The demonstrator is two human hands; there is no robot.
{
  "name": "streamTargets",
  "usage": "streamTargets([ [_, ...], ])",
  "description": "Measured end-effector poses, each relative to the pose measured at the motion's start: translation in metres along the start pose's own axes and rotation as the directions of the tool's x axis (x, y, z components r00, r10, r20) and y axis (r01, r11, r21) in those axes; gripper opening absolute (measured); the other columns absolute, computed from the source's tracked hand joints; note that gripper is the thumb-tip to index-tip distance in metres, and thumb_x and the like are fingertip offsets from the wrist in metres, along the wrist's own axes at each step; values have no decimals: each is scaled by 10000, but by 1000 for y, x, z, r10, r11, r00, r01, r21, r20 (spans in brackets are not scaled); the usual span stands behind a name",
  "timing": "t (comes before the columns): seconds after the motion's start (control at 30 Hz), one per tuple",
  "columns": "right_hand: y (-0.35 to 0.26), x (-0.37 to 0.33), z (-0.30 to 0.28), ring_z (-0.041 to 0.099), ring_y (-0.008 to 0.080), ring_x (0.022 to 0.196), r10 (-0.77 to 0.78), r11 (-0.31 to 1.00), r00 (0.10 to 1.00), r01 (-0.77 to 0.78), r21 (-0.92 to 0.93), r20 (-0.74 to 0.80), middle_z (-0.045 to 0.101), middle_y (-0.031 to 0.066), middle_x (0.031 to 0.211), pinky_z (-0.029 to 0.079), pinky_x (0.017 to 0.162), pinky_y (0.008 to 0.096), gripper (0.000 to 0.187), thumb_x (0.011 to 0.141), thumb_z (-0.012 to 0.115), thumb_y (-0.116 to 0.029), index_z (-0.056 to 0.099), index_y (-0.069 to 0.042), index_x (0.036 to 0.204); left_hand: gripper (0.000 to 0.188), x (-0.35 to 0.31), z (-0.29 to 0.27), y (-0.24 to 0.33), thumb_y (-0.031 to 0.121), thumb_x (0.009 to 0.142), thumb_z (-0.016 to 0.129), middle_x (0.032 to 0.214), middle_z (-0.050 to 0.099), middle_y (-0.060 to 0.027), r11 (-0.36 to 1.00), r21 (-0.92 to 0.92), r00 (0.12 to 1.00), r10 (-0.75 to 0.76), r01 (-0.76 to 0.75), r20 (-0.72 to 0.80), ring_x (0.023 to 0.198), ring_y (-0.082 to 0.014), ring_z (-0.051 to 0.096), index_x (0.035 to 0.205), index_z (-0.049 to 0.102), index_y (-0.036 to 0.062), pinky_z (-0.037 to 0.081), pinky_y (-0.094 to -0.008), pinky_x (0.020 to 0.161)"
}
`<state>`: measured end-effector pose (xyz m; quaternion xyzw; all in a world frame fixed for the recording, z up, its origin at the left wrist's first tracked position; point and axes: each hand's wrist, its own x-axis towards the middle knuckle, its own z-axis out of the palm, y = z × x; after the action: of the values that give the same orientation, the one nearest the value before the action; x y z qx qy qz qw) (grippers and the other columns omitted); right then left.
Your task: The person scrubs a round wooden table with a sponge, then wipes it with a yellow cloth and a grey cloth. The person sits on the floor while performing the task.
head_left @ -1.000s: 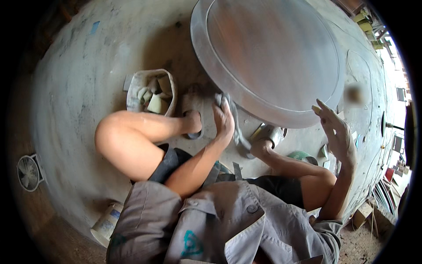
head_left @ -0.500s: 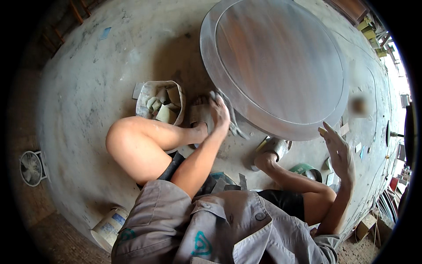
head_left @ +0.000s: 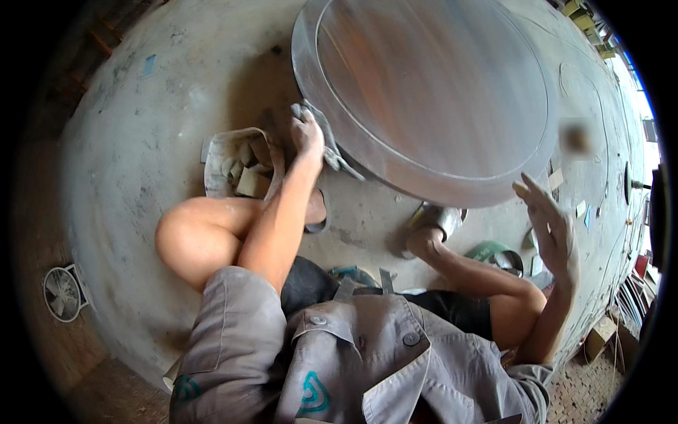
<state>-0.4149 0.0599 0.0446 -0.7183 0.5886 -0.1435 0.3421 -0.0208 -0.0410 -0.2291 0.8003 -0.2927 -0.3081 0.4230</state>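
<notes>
A large round tabletop (head_left: 431, 92), brown-grey with a ring line near its rim, stands before me. At its near left edge my left hand (head_left: 308, 134) is closed on a grey rag (head_left: 329, 141), which hangs along the rim. My right hand (head_left: 552, 230), pale with dust, is at the near right edge. Its fingers are stretched and close together, with a small yellowish piece (head_left: 521, 189) at the tips, apparently pinched there. How firmly it is held is hard to see.
Left of my foot, a whitish tub (head_left: 212, 169) holds several block-like scraps. A green container (head_left: 498, 256) lies by my right leg. A white fan (head_left: 62, 293) stands far left. Small scraps (head_left: 580, 208) and cords lie on the floor at right.
My left hand has moved left and away from me along the rim with the rag. The right hand has hardly moved. The whole view has shifted slightly.
</notes>
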Motion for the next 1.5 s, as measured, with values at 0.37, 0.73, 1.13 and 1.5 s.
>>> streamTargets([
  [0.37, -11, 6, 11, 677, 292, 1045, -50, 999, 999, 50, 10, -3, 690, 170, 1137, 505, 904, 379, 383, 982, 492, -66, 551, -77, 1361, 468, -234, 65, -23, 283, 1040, 419, 1294, 506, -319, 937, -326, 989, -95, 126, 111, 1180, -416, 530, 1343, 390, -73, 420, -451, 994],
  [0.73, 8, -20, -1, 697, 273, 965, 16, 1000, 996, -17, -3, -85, 704, 171, 1091, 516, 841, 348, 391, 967, 483, -54, 560, -89, 1349, 584, -35, 29, 11, 418, 1004, 399, 1267, 524, -318, 996, 82, 997, -27, 21, 74, 1145, -444, 544, 1278, 435, -95, 441, -478, 983],
  [1.13, 128, -27, 40, 656, 364, 963, 400, 916, 902, -390, 92, -163, 646, 257, 1071, 518, 842, 407, 430, 1009, 479, -268, 507, 51, 1294, 596, 156, 18, 65, 316, 853, 743, 1160, 642, -196, 977, -154, 901, -70, 149, 428, 992, -279, 650, 1207, 550, -123, 531, -428, 850],
  [1.5, 211, 24, 73, 243, 415, 1442, 696, -10, 652, -410, 912, 301, 172, 313, 1559, 244, 1171, 508, 1039, 922, 380, -709, 123, 121, 1492, 335, 118, -18, 9, 224, 852, 731, 983, 689, -137, 864, -313, 860, -228, 395, 456, 815, -245, 665, 1027, 657, -52, 544, -421, 715],
])
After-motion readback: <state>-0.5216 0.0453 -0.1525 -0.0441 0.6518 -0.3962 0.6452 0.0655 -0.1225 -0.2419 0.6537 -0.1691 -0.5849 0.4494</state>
